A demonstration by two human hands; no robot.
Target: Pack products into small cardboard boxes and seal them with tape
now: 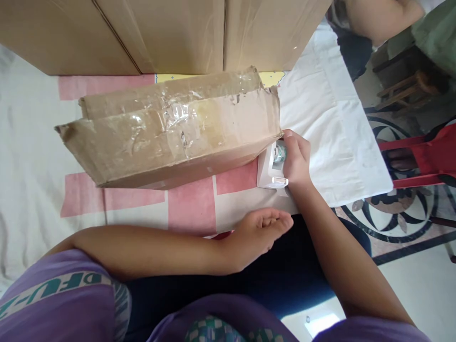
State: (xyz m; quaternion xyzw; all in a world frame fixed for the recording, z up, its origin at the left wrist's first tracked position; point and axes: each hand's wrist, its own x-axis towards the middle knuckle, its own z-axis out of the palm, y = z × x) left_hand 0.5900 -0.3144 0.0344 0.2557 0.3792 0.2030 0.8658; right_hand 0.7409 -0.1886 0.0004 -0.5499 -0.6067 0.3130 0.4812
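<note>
My right hand [298, 154] grips a small white box-shaped thing [265, 171] at the table's front edge, beside the right end of a brown cardboard box [199, 128]. A cut-out in the white thing shows a round, green-and-white item [280, 153] inside. My fingertips on the far side are partly hidden. The cardboard box stands on the cloth, its top edges worn and covered with shiny clear tape. My left hand [258, 237] hovers over my lap just in front of the table edge, its fingers curled together, with nothing visible in them. It is apart from both boxes.
Several large cardboard boxes [181, 35] line the back of the table. A white and pink patterned cloth [190, 204] covers the tabletop. Another person's arm [383, 19] shows at the top right. A red plastic chair [434, 154] stands on the patterned floor at the right.
</note>
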